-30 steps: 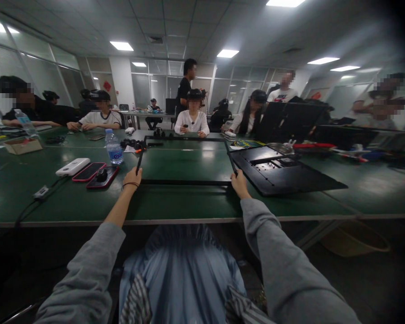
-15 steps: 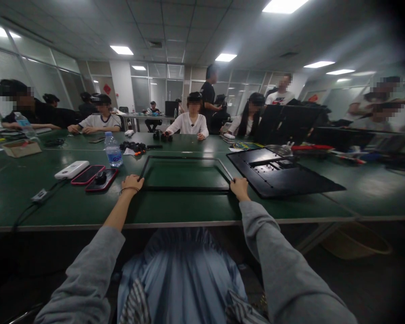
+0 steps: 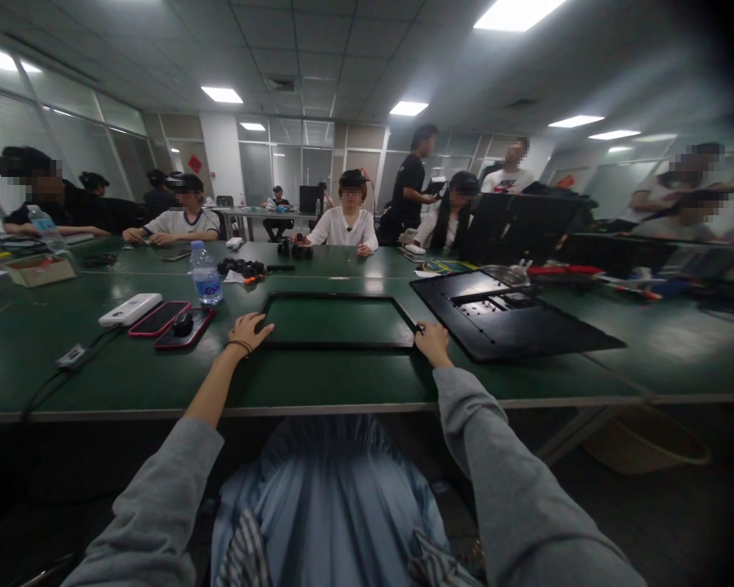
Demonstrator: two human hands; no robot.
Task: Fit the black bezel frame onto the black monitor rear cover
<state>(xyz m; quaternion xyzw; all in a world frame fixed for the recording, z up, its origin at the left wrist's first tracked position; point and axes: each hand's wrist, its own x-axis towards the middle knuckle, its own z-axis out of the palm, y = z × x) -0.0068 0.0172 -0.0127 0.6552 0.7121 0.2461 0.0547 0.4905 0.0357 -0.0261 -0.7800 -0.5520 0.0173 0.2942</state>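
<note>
A thin black rectangular frame [image 3: 336, 346] lies flat on the green table [image 3: 342, 383] in front of me. My left hand [image 3: 248, 331] rests by the frame's near left corner with its fingers spread, holding nothing. My right hand [image 3: 431, 340] is at the near right corner, its fingers curled on the frame's edge. Grey sleeves cover both forearms, the left one pushed up.
A black back panel [image 3: 514, 322] lies right of the frame. Left are two red-cased phones [image 3: 171, 320], a white power bank [image 3: 130, 309], a cable and a water bottle [image 3: 205, 273]. Black parts [image 3: 241, 266] sit beyond. Several people sit or stand across the table.
The frame was held tilted up off the table, then lowered flat. My left hand has let go and opened; my right hand stays on the right corner.
</note>
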